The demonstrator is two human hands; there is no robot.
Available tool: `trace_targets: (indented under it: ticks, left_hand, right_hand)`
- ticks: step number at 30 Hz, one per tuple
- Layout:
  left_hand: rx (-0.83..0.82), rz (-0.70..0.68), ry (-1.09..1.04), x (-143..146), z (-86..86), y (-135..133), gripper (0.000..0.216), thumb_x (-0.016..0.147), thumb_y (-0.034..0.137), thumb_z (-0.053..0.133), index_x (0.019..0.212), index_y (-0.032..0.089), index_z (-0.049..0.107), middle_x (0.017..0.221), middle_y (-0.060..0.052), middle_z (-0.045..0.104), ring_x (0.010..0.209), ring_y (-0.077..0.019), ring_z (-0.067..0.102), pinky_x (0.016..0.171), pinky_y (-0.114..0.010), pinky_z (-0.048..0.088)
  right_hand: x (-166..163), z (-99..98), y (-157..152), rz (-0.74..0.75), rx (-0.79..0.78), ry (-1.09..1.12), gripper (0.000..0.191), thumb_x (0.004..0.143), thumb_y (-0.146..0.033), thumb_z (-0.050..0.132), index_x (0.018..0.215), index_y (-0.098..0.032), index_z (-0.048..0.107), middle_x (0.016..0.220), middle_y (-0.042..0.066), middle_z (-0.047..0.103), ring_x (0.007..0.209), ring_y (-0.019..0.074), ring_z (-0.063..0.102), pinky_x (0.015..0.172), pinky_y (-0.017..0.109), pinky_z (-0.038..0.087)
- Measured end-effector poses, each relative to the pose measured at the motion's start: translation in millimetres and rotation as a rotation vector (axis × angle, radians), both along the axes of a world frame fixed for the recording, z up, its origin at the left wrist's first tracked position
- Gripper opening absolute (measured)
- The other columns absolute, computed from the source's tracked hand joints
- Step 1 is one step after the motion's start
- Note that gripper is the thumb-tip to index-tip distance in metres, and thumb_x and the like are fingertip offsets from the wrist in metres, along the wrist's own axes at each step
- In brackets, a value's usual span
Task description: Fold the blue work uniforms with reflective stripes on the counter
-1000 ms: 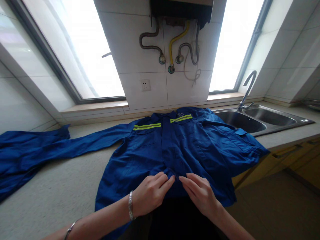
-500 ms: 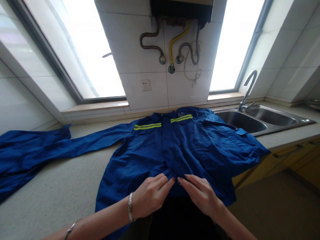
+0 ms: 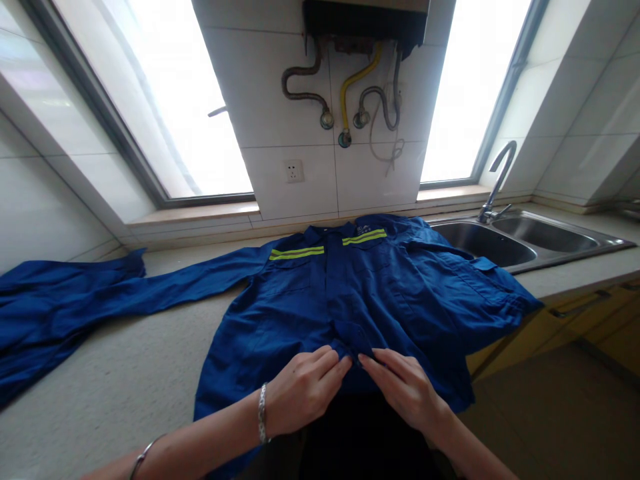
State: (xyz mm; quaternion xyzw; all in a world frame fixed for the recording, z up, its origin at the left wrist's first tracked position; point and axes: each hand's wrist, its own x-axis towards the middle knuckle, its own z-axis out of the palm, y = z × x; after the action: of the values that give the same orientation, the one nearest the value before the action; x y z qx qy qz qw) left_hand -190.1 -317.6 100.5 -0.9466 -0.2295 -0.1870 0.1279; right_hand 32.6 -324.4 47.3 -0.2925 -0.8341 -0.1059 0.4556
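While both hands sit low in the middle of the frame, the left hand (image 3: 300, 390) and right hand (image 3: 409, 387) point in at each other, nearly touching, their fingers pinching cloth on either side of a blue jacket's (image 3: 285, 313) front opening (image 3: 340, 307) (any fastener there is too small to tell). Neither hand is clearly nearer. From the fingers, the jacket lies away up the frame on the worktop (image 3: 130, 373), its long axis running to the collar (image 3: 325, 231) near the wall (image 3: 295, 197); at right, it reaches the sink (image 3: 609, 245).
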Motion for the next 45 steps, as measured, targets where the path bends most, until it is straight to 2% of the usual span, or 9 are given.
trace_targets:
  ticks: [8, 16, 28, 36, 39, 41, 43, 45]
  left_hand:
    - [-0.007, -0.007, -0.018, 2.2, 2.8, 0.4, 0.023, 0.087, 0.008, 0.040, 0.107, 0.010, 0.052, 0.073, -0.004, 0.052, 0.066, -0.0140, 0.050, 0.052, -0.025, 0.042]
    - [0.018, -0.076, -0.005, 0.3, 3.1, 6.4, 0.023, 0.088, 0.009, 0.038, 0.105, 0.009, 0.054, 0.072, -0.005, 0.051, 0.064, -0.0131, 0.048, 0.050, -0.024, 0.042]
    - [0.157, -0.200, 0.052, -3.3, 4.6, 8.1, 0.026, 0.087, 0.010, 0.041, 0.110, 0.004, 0.052, 0.070, -0.005, 0.049, 0.062, -0.0143, 0.050, 0.046, -0.025, 0.041]
    - [0.117, -0.269, -0.015, -4.4, -0.8, 10.2, 0.028, 0.085, 0.009, 0.046, 0.112, 0.005, 0.051, 0.064, -0.002, 0.047, 0.057, -0.0116, 0.048, 0.041, -0.024, 0.036]
    - [0.052, -0.288, -0.008, -5.5, -10.4, 5.8, 0.027, 0.084, 0.008, 0.046, 0.111, 0.007, 0.050, 0.062, 0.000, 0.047, 0.054, -0.0107, 0.047, 0.039, -0.024, 0.034]
    - [-0.044, -0.294, 0.038, -5.7, -18.1, -0.1, 0.026, 0.083, 0.010, 0.047, 0.108, 0.009, 0.052, 0.062, 0.000, 0.049, 0.054, -0.0113, 0.049, 0.039, -0.024, 0.036]
    - [-0.211, -0.330, 0.088, -5.3, -24.5, -5.2, 0.023, 0.083, 0.019, 0.050, 0.105, 0.014, 0.056, 0.062, -0.001, 0.052, 0.055, -0.0122, 0.052, 0.041, -0.023, 0.037]
    - [-0.457, -0.377, 0.076, -4.7, -28.1, -3.9, 0.019, 0.084, 0.029, 0.052, 0.097, 0.018, 0.061, 0.060, 0.000, 0.055, 0.055, -0.0112, 0.054, 0.045, -0.021, 0.039]
  right_hand:
    - [-1.7, 2.9, -1.1, 0.002, -0.004, -0.004, 0.026, 0.091, -0.013, 0.044, 0.106, -0.015, 0.066, 0.091, 0.008, 0.066, 0.083, 0.0129, 0.064, 0.067, 0.020, 0.053]
    - [-0.3, 4.6, -0.7, -0.007, 0.015, -0.025, 0.027, 0.092, -0.014, 0.043, 0.105, -0.014, 0.066, 0.090, 0.008, 0.065, 0.081, 0.0130, 0.064, 0.066, 0.021, 0.053]
    - [-1.5, 11.3, -1.1, 0.000, -0.001, -0.087, 0.027, 0.092, -0.014, 0.041, 0.102, -0.012, 0.066, 0.088, 0.008, 0.064, 0.075, 0.0127, 0.063, 0.060, 0.022, 0.051]
    - [-6.2, 9.9, -4.3, 0.007, -0.002, -0.036, 0.023, 0.092, -0.013, 0.043, 0.099, -0.012, 0.064, 0.084, 0.007, 0.063, 0.073, 0.0117, 0.061, 0.061, 0.021, 0.049]
    - [-6.3, 3.7, -8.6, 0.007, -0.071, -0.085, 0.021, 0.093, -0.016, 0.042, 0.098, -0.013, 0.063, 0.081, 0.006, 0.061, 0.069, 0.0104, 0.059, 0.058, 0.020, 0.046]
    - [-4.6, -1.9, -11.6, 0.045, -0.162, -0.217, 0.019, 0.092, -0.019, 0.044, 0.098, -0.015, 0.061, 0.077, 0.004, 0.059, 0.065, 0.0098, 0.057, 0.054, 0.020, 0.043]
    - [-2.3, -7.7, -14.0, 0.090, -0.245, -0.384, 0.016, 0.091, -0.022, 0.046, 0.097, -0.016, 0.060, 0.074, 0.002, 0.056, 0.062, 0.0100, 0.054, 0.050, 0.021, 0.039]
    - [-0.7, -13.0, -15.8, 0.121, -0.270, -0.496, 0.014, 0.091, -0.023, 0.047, 0.095, -0.018, 0.059, 0.073, 0.001, 0.055, 0.062, 0.0110, 0.053, 0.048, 0.022, 0.037]
